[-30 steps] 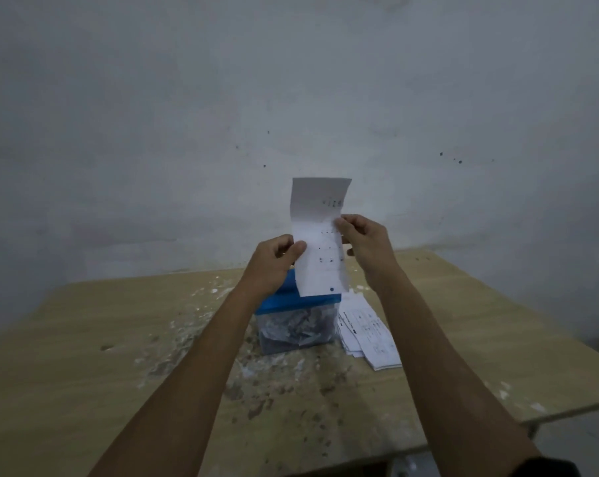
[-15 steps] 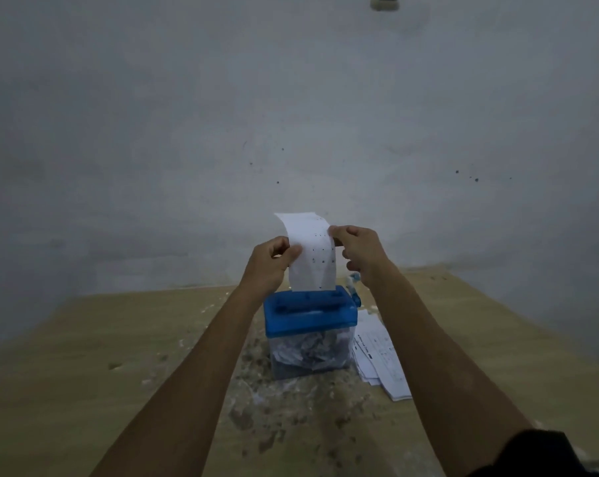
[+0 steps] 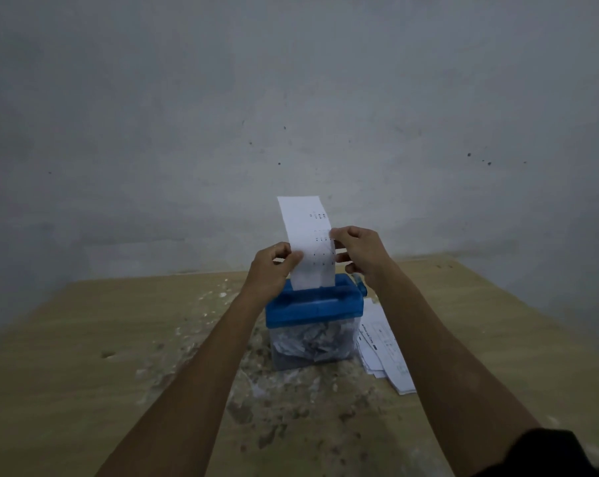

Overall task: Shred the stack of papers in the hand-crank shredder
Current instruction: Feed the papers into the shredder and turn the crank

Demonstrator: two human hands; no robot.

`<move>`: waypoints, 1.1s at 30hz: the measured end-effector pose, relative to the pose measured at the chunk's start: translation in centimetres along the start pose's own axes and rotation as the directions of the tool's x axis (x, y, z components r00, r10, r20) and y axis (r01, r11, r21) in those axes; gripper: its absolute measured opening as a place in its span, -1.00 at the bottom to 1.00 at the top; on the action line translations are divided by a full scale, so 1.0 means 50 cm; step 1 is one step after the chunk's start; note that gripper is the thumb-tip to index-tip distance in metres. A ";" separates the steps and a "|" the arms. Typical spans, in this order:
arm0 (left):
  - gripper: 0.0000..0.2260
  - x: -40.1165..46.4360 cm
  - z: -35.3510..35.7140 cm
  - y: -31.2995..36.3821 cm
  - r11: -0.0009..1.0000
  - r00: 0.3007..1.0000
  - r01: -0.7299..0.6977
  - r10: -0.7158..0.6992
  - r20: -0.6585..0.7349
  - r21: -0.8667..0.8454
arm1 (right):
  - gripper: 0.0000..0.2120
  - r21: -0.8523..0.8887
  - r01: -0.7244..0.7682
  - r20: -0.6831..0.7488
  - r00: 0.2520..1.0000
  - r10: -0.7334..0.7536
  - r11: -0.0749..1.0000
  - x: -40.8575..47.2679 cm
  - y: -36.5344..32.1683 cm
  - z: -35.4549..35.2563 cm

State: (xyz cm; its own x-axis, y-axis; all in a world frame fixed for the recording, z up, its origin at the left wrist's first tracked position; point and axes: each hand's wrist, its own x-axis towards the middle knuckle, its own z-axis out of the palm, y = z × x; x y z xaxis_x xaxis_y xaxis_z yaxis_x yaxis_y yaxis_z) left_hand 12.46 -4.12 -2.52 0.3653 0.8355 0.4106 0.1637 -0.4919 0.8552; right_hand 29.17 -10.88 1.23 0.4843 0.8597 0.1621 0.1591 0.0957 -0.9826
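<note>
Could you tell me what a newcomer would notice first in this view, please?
A white paper strip stands upright at centre, pinched by the left hand and right hand over the blue-topped shredder. More papers lie on the wooden table to its right.

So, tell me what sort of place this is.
Likely a bare workroom or storeroom, not an office: a plain scuffed grey wall, a worn, paint-flecked wooden table, and only a hand-crank shredder with papers on it.

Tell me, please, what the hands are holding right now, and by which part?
Both hands pinch one paper strip: left hand on its left edge, right hand on its right edge.
</note>
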 end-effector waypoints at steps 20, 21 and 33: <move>-0.71 0.009 0.031 -0.023 0.973 0.998 -0.028 0.040 -0.045 0.229 | -0.72 -0.749 0.281 0.138 0.952 -0.274 0.600 0.080 0.185 -0.108; -0.72 0.009 0.032 -0.025 0.970 0.998 -0.024 0.037 -0.049 0.241 | -0.73 -0.748 0.286 0.147 0.952 -0.270 0.599 0.082 0.191 -0.108; -0.83 0.001 0.042 -0.047 0.966 0.992 -0.076 0.097 -0.076 0.247 | -0.66 -0.633 0.203 0.157 0.979 -0.132 0.747 -0.025 0.327 -0.105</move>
State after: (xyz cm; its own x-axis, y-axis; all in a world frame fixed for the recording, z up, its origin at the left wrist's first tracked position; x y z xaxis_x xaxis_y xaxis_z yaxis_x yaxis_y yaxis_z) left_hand 14.01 -3.45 -5.19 0.3088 0.7999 0.5146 0.3564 -0.5989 0.7171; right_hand 35.71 -13.04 -14.57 0.3176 0.9076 0.2745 0.7614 -0.0716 -0.6443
